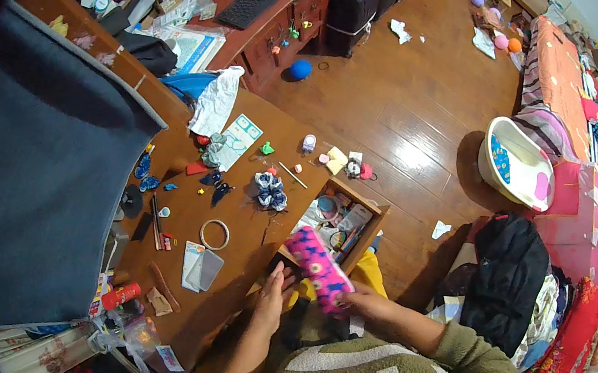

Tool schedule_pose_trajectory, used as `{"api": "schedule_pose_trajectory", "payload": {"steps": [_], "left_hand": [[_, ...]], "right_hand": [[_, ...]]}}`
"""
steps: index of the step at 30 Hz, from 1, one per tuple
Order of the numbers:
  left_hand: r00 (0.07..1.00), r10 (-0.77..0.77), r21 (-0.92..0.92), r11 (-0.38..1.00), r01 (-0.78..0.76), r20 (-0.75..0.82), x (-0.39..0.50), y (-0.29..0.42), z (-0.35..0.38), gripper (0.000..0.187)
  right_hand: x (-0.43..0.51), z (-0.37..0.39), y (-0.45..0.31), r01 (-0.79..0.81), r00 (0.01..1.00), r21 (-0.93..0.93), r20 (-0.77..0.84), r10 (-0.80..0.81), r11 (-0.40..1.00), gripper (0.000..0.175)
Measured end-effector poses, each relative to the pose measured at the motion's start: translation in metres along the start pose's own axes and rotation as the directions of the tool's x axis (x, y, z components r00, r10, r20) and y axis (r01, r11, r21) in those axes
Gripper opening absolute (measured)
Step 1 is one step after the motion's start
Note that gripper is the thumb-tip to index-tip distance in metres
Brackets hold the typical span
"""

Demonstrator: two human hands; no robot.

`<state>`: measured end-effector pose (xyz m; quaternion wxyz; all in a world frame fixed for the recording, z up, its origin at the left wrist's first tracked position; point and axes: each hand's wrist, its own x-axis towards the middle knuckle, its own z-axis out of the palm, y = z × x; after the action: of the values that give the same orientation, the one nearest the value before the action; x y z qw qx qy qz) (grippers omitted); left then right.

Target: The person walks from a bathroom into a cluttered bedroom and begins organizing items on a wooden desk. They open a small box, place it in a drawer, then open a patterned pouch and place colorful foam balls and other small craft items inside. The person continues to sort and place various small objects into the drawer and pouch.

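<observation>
My right hand (351, 298) grips the near end of a pink pouch-like case (319, 269) with a dark floral pattern. The case is held over the near side of a pulled-out wooden drawer (360, 206). Just left of the case is my left hand (276, 292), its fingers apart and nothing in it. Inside the drawer are a roll of clear tape (327, 207), a pale packet (354, 217) and other small items, partly hidden by the case. A blue-and-white scrunchie (271, 191) lies on the wooden desk (252, 242) beyond the drawer.
On the desk are a tape ring (214, 235), a translucent card sleeve (204, 270), a red canister (121, 296) and a white cloth (217, 102). A white baby bathtub (515, 165) stands right on the floor, near a black bag (507, 276). A blue ball (301, 70) lies ahead.
</observation>
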<state>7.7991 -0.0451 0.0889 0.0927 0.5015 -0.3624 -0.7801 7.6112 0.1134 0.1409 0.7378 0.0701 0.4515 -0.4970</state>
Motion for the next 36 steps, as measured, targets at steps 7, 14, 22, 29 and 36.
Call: {"api": "schedule_pose_trajectory", "payload": {"steps": [7,14,22,29,36], "left_hand": [[0.985,-0.087,0.157,0.981,0.110,-0.152,0.015,-0.008,-0.032,0.052],[0.991,-0.021,0.214,0.976,0.049,-0.129,0.028,-0.020,-0.009,0.042],[0.960,0.251,0.269,0.940,-0.211,-0.121,0.064,-0.039,-0.003,0.036],[0.900,0.426,0.598,0.746,-0.292,-0.093,0.096,-0.005,0.003,0.034],[0.840,0.540,0.810,0.517,-0.277,-0.057,0.098,-0.005,-0.011,0.035]], "right_hand": [[0.067,-0.103,0.025,-0.156,0.960,-0.225,-0.262,0.094,0.962,0.044],[0.172,-0.150,0.081,-0.114,0.984,-0.036,-0.145,0.107,0.993,0.045],[0.203,-0.184,0.053,0.028,0.964,-0.629,-0.189,-0.187,0.777,0.027],[0.216,-0.110,-0.094,0.432,0.703,-0.710,-0.120,-0.701,0.556,0.016],[0.236,-0.045,-0.200,0.106,0.429,-0.972,0.235,-0.872,-0.209,0.040]]}}
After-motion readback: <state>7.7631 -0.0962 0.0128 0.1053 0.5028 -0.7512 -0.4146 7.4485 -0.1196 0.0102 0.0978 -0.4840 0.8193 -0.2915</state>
